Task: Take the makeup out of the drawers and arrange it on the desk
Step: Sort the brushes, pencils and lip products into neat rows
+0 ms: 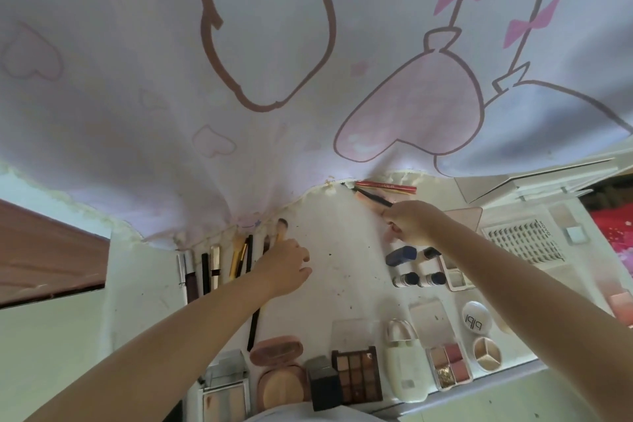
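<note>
- Across the top of the view hangs a big white cloth printed with pink hearts, bows and brown outlines point(274, 62), its frayed lower edge draping onto the back of the white tabletop point(342, 250).
- On the tabletop's right side lies a white tray of small dark false-lash clusters point(522, 241), with pale palettes beside it.
- Along the near edge stand a brown multi-pan eyeshadow palette point(358, 374), a pink oval compact lying open point(279, 367), a white rounded bottle point(406, 365), a clear four-pan blush palette point(448, 365) and a round white powder case point(476, 317).
- At the back left, a row of slim pens and brushes in gold, black and white point(219, 265) lies side by side.
- The left hands' part: the left hand point(286, 265) grips the handle of a pink-tipped makeup brush point(281, 228), its bristles pointing at the cloth, just right of the row.
- The right hand point(412, 224) pinches a thin black pencil point(371, 197) at the back of the tabletop, just beside a red pencil point(385, 187).
- Small dark-capped bottles point(419, 279) lie near the right forearm.
</note>
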Demonstrator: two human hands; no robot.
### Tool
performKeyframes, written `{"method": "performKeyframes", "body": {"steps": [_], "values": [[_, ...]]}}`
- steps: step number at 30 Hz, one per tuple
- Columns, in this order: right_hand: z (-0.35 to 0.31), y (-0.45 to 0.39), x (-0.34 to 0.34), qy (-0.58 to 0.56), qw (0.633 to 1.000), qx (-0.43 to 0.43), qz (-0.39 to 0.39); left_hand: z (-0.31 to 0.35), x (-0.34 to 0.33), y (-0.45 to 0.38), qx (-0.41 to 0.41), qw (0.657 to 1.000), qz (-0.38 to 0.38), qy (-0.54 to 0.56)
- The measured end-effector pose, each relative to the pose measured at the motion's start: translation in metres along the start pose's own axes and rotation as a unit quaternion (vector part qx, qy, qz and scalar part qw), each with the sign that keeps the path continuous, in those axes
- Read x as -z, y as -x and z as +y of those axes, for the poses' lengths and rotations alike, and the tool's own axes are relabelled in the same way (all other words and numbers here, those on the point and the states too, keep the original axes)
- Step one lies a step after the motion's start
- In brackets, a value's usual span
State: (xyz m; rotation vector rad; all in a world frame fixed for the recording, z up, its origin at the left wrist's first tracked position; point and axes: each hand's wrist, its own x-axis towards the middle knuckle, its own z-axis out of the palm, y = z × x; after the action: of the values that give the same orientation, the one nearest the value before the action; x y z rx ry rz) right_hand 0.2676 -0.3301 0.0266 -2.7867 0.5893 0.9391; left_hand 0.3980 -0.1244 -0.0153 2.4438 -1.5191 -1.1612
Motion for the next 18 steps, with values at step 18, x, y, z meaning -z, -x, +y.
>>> {"method": "performKeyframes", "body": {"steps": [18], "values": [[0.043,-0.031,-0.003,0.019,0.988,-0.146,0.046,0.001,-0.029,-0.021,0.017,0.986,-0.059,-0.152]]}}
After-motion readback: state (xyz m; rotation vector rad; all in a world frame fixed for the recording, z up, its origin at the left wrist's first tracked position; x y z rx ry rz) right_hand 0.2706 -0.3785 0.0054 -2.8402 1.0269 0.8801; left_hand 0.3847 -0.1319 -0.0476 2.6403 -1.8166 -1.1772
